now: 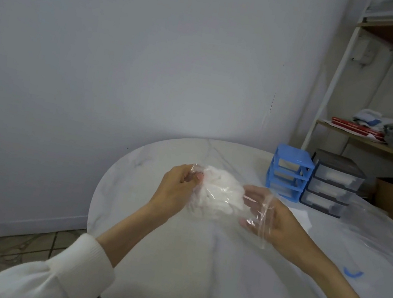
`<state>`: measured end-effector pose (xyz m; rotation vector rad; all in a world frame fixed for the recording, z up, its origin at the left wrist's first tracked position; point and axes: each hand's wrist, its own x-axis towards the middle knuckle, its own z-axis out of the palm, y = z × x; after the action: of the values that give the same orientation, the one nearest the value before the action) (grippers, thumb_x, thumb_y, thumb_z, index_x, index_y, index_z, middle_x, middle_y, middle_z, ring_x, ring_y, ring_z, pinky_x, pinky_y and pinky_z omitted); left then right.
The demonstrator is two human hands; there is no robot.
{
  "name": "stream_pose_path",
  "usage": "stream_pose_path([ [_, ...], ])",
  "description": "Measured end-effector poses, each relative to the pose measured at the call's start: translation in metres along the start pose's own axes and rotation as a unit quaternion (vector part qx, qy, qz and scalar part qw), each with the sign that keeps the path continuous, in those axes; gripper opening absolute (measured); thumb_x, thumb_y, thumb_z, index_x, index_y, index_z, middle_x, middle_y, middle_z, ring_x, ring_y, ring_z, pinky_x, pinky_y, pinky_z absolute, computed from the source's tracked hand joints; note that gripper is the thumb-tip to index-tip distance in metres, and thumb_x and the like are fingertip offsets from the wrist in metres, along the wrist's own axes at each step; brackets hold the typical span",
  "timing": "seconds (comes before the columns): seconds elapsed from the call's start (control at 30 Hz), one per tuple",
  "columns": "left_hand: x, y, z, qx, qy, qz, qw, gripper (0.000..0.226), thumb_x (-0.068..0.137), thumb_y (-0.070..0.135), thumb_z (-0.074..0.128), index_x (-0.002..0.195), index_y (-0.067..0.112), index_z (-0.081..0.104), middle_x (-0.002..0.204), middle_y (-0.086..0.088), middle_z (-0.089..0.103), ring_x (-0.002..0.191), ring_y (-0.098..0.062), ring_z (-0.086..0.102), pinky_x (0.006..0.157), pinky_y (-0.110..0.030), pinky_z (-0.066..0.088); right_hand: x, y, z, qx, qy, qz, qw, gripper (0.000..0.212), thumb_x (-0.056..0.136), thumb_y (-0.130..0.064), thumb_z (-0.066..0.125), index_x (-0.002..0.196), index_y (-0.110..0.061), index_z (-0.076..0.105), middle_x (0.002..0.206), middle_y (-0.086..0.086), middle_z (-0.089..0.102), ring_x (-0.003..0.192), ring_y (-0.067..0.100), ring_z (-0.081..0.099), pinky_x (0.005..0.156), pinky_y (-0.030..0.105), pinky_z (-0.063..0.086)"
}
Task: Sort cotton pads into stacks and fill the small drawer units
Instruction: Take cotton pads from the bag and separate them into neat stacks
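1. Head view, far left of the frame: a plain pale wall, and tiled floor in the lower left corner.
2. Lower left, a white sleeve [54, 278] runs up to the left hand [178, 187] at centre frame, raised over the round marble-look worktop [130, 189].
3. Left-hand fingers [194, 176] are curled tight, pinching the left edge of a clear plastic bag [261, 213] up near its top.
4. Dead centre, between both hands: a clump of white cotton pads [216, 192] sits inside that bag, held above the worktop, not resting on it.
5. Just right of centre, the right hand [269, 220] has the bag's other end; its fingers [252, 192] reach toward the pads under the film, thumb below, loosely curled round the plastic. How firm that grip is, I cannot tell through the glare.
6. Right of the hands, at the back of the worktop, a blue drawer unit [289, 174] stands upright, with a grey drawer unit [333, 183] touching it on the right; the grey one's clear drawers show white contents.
7. Right edge, more clear plastic sheet [372, 230] lies flat on the worktop, and a small blue curved piece [353, 273] lies lower down.
8. Upper right, a shelf rack [364, 144] carries red and white clutter.
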<state>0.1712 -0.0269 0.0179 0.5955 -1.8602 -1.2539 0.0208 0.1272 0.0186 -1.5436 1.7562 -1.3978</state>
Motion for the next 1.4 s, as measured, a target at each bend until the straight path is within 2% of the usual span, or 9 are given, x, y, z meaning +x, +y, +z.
stream_pose_path([
  [0.17,0.001,0.006,0.008,0.007,0.036,0.000,0.999,0.030,0.081,0.018,0.072,0.060,0.008,0.053,0.045,0.016,0.049,0.047,0.001,0.045,0.049,-0.008,0.034,-0.003,0.003,-0.004,-0.022,-0.006,0.001,1.000,0.055,0.067,-0.030,0.081,0.115,-0.032,0.053,0.112,-0.005,0.057,0.106,0.010,0.058,0.093,0.024,0.050],
  [0.33,-0.002,-0.001,0.014,-0.018,0.000,-0.002,1.000,0.030,0.088,0.028,0.064,0.066,0.015,0.047,0.065,0.009,0.051,0.066,-0.013,0.050,0.061,-0.023,0.041,-0.001,-0.004,-0.001,-0.060,0.007,0.005,0.998,0.054,0.060,-0.058,0.065,0.108,-0.037,0.051,0.109,-0.002,0.059,0.096,0.011,0.059,0.085,0.016,0.048],
  [0.47,-0.009,0.006,0.009,-0.084,-0.129,0.004,0.988,0.018,0.090,0.036,0.058,0.091,0.018,0.061,0.082,0.021,0.061,0.082,-0.005,0.060,0.070,-0.016,0.046,-0.001,-0.008,0.002,-0.068,0.015,0.002,0.998,0.051,0.071,-0.042,0.070,0.114,-0.035,0.045,0.101,-0.010,0.056,0.085,-0.008,0.059,0.073,0.004,0.043],
  [0.53,-0.013,0.006,0.008,-0.048,-0.197,0.011,0.979,0.040,0.077,0.036,0.073,0.111,0.020,0.059,0.097,0.019,0.063,0.094,-0.005,0.061,0.077,-0.017,0.049,-0.002,-0.005,-0.002,-0.081,0.017,-0.018,0.996,0.041,0.079,-0.013,0.071,0.113,-0.023,0.049,0.093,-0.007,0.059,0.077,-0.014,0.058,0.068,0.003,0.042],
  [0.63,-0.015,0.003,0.009,0.035,-0.225,0.050,0.972,0.068,0.060,0.033,0.081,0.121,0.027,0.052,0.110,0.020,0.057,0.106,-0.004,0.057,0.090,-0.024,0.049,-0.007,-0.005,-0.004,-0.072,0.002,-0.008,0.997,0.039,0.078,-0.007,0.070,0.107,-0.021,0.048,0.085,-0.007,0.063,0.068,-0.009,0.059,0.064,0.005,0.043],
  [0.77,-0.014,0.002,0.006,0.012,-0.235,0.052,0.971,0.060,0.063,0.028,0.081,0.118,0.030,0.056,0.111,0.015,0.060,0.103,-0.010,0.058,0.088,-0.028,0.049,-0.008,-0.006,0.003,-0.043,0.013,-0.014,0.999,0.049,0.078,-0.005,0.072,0.115,-0.024,0.047,0.093,-0.012,0.059,0.073,-0.014,0.059,0.065,0.003,0.042],
  [0.87,-0.016,-0.001,0.004,0.016,-0.254,0.050,0.966,0.054,0.070,0.023,0.080,0.118,0.032,0.058,0.113,0.011,0.061,0.103,-0.015,0.059,0.089,-0.029,0.049,-0.004,-0.006,0.003,-0.070,0.011,-0.011,0.997,0.040,0.066,-0.032,0.075,0.102,-0.031,0.055,0.093,-0.014,0.061,0.076,-0.013,0.059,0.065,0.004,0.044],
  [1.07,-0.018,-0.007,0.001,0.045,-0.233,0.073,0.969,0.043,0.073,0.029,0.074,0.113,0.033,0.060,0.104,0.015,0.062,0.092,-0.016,0.057,0.078,-0.024,0.045,-0.004,0.010,0.001,-0.102,0.001,-0.023,0.995,0.026,0.087,-0.004,0.058,0.094,-0.028,0.065,0.090,-0.003,0.070,0.086,0.005,0.065,0.077,0.017,0.049],
  [1.4,-0.012,-0.020,-0.004,0.080,-0.202,0.068,0.974,0.032,0.072,0.028,0.071,0.099,0.041,0.061,0.101,0.007,0.066,0.096,-0.011,0.062,0.081,-0.028,0.050,-0.023,0.001,0.001,-0.021,-0.093,0.075,0.993,0.020,0.085,-0.015,0.063,0.103,-0.009,0.058,0.090,0.004,0.060,0.079,0.006,0.056,0.068,0.016,0.047],
])
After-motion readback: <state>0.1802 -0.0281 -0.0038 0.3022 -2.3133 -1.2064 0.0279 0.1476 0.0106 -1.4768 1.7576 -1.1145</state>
